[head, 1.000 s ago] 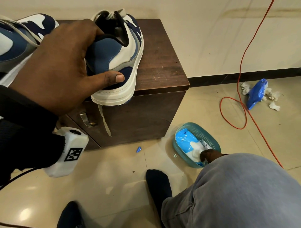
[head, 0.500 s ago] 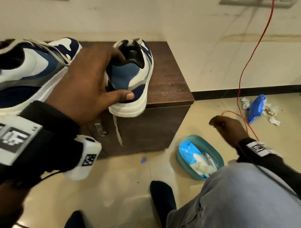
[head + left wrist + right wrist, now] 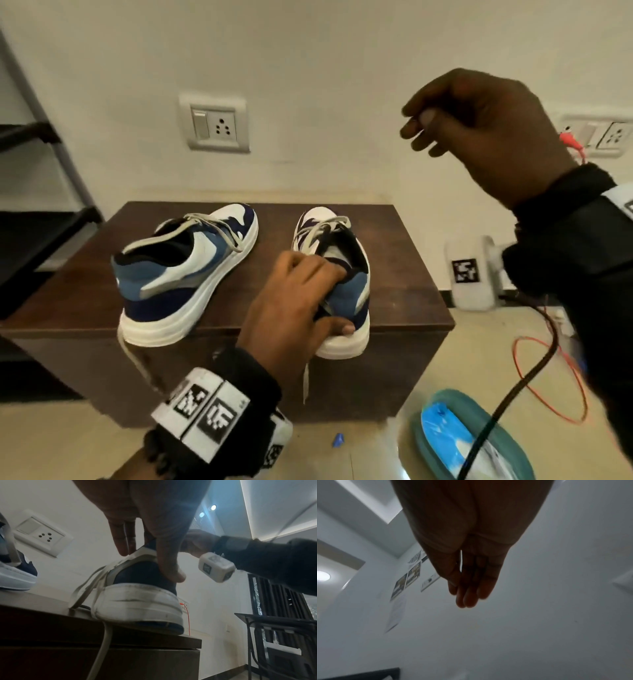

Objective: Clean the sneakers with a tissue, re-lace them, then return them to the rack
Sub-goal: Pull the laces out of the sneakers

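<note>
Two blue, navy and white sneakers stand on a dark wooden cabinet [image 3: 411, 301], toes to the wall. My left hand [image 3: 337, 301] grips the heel of the right sneaker [image 3: 354, 291], fingers in the collar and thumb on the outer side. The left wrist view shows the same grip [image 3: 150, 563] on the scuffed white heel [image 3: 137, 601], which overhangs the cabinet edge. The left sneaker [image 3: 185, 274] stands free. Loose laces [image 3: 306, 377] hang over the cabinet front. My right hand [image 3: 445, 133] is raised in the air, fingers relaxed and empty [image 3: 469, 596].
A teal basket [image 3: 479, 399] holding a blue wipe pack [image 3: 445, 438] sits on the floor at the lower right. A red cable [image 3: 548, 377] loops beside it. A black rack [image 3: 34, 219] stands at the left. A wall socket [image 3: 214, 125] is above the cabinet.
My right hand rose from the wipe basket on the floor up to wall height, holding nothing. My left hand kept its grip on the right sneaker's heel. The head view lifted.
</note>
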Action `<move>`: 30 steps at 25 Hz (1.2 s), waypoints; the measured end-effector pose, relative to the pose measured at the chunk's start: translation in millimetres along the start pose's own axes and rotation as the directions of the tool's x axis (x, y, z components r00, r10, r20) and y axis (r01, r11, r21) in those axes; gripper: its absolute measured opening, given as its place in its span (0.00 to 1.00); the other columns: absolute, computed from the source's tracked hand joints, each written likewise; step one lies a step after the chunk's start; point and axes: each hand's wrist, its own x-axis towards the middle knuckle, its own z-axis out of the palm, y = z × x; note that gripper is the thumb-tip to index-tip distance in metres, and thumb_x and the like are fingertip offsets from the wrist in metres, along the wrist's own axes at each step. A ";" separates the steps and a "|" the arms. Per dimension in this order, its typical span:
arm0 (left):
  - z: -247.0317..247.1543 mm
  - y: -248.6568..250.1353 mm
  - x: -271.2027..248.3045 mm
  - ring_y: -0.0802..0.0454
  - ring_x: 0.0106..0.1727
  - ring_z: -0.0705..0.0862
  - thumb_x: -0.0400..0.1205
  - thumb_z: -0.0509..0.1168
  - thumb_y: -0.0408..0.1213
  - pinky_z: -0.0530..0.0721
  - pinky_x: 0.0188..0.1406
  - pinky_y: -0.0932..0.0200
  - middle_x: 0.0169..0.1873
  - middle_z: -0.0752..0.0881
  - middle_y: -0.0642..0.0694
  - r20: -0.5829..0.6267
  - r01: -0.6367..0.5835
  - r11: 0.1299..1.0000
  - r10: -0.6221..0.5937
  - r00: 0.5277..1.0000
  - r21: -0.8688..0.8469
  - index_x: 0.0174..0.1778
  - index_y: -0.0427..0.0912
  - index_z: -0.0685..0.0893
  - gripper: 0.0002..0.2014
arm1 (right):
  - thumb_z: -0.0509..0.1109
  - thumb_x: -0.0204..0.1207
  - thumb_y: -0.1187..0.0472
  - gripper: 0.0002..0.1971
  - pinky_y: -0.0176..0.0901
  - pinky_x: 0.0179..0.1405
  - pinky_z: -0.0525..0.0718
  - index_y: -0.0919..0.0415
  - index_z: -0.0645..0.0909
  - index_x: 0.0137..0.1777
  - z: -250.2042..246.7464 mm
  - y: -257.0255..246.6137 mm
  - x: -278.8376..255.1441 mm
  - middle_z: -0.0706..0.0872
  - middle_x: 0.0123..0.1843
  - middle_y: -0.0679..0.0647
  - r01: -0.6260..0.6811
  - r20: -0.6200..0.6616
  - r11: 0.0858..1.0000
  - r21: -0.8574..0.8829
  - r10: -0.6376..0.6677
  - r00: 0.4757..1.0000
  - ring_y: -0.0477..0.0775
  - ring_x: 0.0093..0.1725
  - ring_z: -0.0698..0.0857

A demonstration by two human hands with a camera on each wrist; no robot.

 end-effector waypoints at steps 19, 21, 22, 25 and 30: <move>-2.3 -22.9 10.2 0.61 0.51 0.80 0.83 0.56 0.53 0.84 0.51 0.57 0.53 0.79 0.51 0.042 0.420 0.827 -0.438 0.898 -0.373 0.62 0.54 0.77 0.15 | 0.65 0.80 0.54 0.06 0.39 0.46 0.81 0.51 0.83 0.49 82.5 11.2 -35.0 0.87 0.43 0.43 -0.069 0.226 0.973 -0.219 0.119 0.967 0.44 0.44 0.83; -4.4 -24.0 18.3 0.63 0.51 0.80 0.82 0.59 0.53 0.82 0.48 0.64 0.53 0.78 0.52 0.026 0.432 0.828 -0.453 0.891 -0.357 0.63 0.54 0.77 0.16 | 0.67 0.79 0.51 0.06 0.31 0.40 0.77 0.51 0.82 0.48 80.8 17.1 -32.1 0.84 0.41 0.42 -0.095 0.192 0.967 -0.235 0.142 0.971 0.42 0.42 0.81; -5.7 -24.9 22.0 0.63 0.49 0.79 0.82 0.61 0.51 0.80 0.46 0.68 0.52 0.78 0.52 0.025 0.444 0.823 -0.466 0.885 -0.354 0.63 0.54 0.77 0.15 | 0.67 0.78 0.49 0.07 0.31 0.38 0.75 0.51 0.81 0.47 81.9 20.2 -32.4 0.84 0.40 0.43 -0.099 0.216 0.964 -0.247 0.155 0.964 0.41 0.41 0.80; -9.6 -27.0 29.0 0.58 0.44 0.81 0.80 0.66 0.50 0.79 0.40 0.68 0.45 0.80 0.51 0.020 0.445 0.812 -0.474 0.880 -0.378 0.59 0.53 0.78 0.13 | 0.67 0.77 0.45 0.10 0.37 0.36 0.76 0.51 0.78 0.43 87.1 26.6 -35.5 0.84 0.37 0.47 -0.104 0.290 0.963 -0.250 0.177 0.941 0.45 0.38 0.80; -20.8 -15.1 34.0 0.50 0.23 0.83 0.78 0.63 0.61 0.83 0.25 0.57 0.25 0.82 0.46 0.577 0.812 0.397 -0.572 0.583 -0.428 0.50 0.44 0.71 0.22 | 0.71 0.75 0.47 0.09 0.46 0.38 0.82 0.52 0.82 0.40 80.7 10.6 -32.6 0.85 0.34 0.49 -0.124 0.389 0.984 -0.124 0.163 0.907 0.46 0.35 0.82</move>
